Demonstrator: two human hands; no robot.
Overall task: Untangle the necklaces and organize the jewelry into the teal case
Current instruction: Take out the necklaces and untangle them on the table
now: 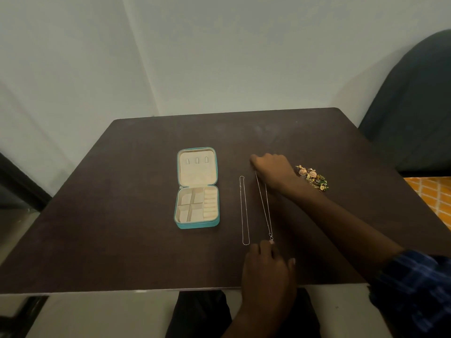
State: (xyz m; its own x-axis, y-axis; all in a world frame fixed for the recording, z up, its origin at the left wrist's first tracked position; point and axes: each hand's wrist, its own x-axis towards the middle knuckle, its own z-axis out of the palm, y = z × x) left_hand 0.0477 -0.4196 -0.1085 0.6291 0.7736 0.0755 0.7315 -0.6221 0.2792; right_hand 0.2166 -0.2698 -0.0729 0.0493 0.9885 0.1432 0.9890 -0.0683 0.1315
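**Both hands on the pendant necklace**

Right hand (pixel 272 168), fingers curled, holds the pendant necklace's (pixel 263 203) top end; left hand (pixel 266 264) touches its pendant end, grip unclear. Plain chain (pixel 244 211) lies just left. Teal case (pixel 197 189) open mid-frame; earrings pile (pixel 313 178) right, on table (pixel 97 215).

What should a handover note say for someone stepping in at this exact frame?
Right hand: curled on the far end of the pendant necklace.
Left hand: fingertips at its pendant end; grip unclear.
Plain chain lies straight beside it, apart.
Teal case lies open on the table; its compartments look empty.
Earring pile sits behind the right wrist.
Done: necklaces untangled.
Left: put necklaces and earrings into the case.
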